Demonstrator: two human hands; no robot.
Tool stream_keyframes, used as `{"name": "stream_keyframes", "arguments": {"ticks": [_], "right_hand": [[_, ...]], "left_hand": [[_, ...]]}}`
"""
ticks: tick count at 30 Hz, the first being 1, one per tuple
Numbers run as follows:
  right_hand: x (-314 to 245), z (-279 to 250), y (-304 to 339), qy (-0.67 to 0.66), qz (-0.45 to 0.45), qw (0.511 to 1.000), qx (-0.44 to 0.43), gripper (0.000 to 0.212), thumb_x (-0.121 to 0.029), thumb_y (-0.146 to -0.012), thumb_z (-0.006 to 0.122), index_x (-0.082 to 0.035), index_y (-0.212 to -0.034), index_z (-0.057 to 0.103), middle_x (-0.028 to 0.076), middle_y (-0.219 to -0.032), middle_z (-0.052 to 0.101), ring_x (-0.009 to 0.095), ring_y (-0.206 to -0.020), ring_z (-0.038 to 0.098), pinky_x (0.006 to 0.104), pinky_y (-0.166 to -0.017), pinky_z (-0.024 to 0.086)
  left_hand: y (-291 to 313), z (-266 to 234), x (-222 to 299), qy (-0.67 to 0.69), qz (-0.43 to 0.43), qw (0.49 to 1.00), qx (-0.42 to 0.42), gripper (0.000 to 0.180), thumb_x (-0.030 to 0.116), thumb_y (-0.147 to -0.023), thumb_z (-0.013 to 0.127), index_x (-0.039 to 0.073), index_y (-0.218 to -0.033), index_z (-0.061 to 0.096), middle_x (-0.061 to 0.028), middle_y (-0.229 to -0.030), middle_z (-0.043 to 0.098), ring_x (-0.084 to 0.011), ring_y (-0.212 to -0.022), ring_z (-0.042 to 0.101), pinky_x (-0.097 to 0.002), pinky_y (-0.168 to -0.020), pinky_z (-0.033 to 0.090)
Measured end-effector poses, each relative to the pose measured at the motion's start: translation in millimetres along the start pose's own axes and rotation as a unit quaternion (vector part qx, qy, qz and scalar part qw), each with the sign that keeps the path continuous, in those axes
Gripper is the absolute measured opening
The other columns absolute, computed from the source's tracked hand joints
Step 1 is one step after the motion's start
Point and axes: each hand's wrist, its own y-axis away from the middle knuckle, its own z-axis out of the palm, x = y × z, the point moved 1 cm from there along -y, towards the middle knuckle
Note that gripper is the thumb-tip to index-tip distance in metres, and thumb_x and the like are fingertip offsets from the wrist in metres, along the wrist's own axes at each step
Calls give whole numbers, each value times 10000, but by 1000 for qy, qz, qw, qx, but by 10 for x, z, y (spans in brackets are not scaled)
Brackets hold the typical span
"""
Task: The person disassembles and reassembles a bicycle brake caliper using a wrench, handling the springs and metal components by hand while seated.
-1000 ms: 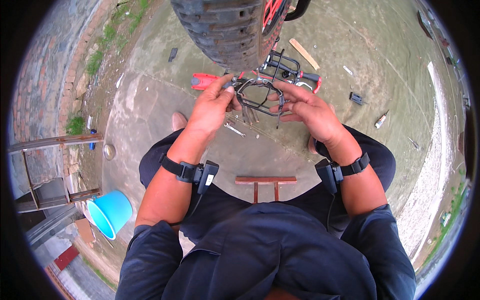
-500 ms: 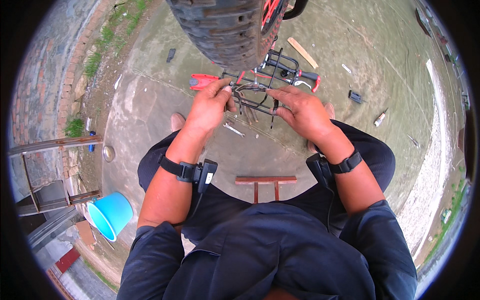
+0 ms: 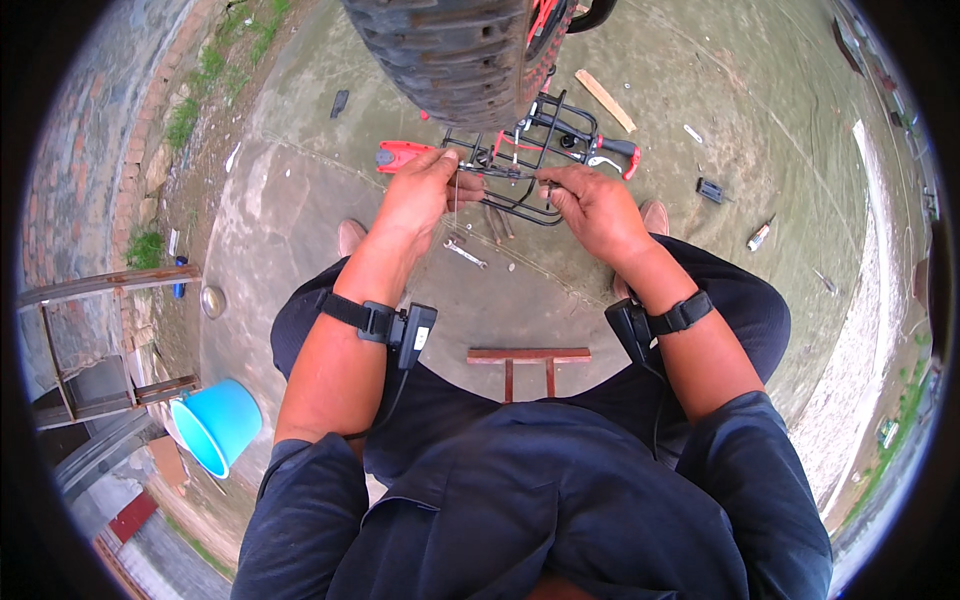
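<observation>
Left hand: the left hand (image 3: 425, 190) is pinching 1 end of a thin wire (image 3: 497, 174), fingers closed around it.
Right hand: the right hand (image 3: 592, 205) is gripping the wire's other end, fingers curled shut.
Wire: it is stretching between both hands, just above the black metal rack (image 3: 520, 165).
Rack: it is lying on the concrete ground (image 3: 300, 200) beneath a big tyre (image 3: 455, 50).
Nearby: a wrench (image 3: 465, 253) is lying on the ground below the hands; a blue bucket (image 3: 215, 425) is standing far left.

Head camera looks straight down, close.
</observation>
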Motion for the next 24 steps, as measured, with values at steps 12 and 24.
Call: {"name": "stream_keyframes", "arguments": {"ticks": [12,24], "right_hand": [[154,128,73,-205,64,977,2,381,27,-876,509,-49,-1237,602,112,-1107,650,230,-979,658,318,-777,520],[178,135,31,-338,249,904,-86,387,-40,-897,496,-54,-1283,518,47,-1151,613,178,-1042,635,290,-800,503]], "left_hand": [[10,10,-151,31,-60,998,14,390,195,-982,482,30,-1335,488,-101,-1029,662,-202,-868,668,-303,-708,498],[-37,43,-240,2,0,1000,-10,370,128,-926,536,-10,-1270,542,-113,-1040,676,-187,-883,686,-290,-671,490]]}}
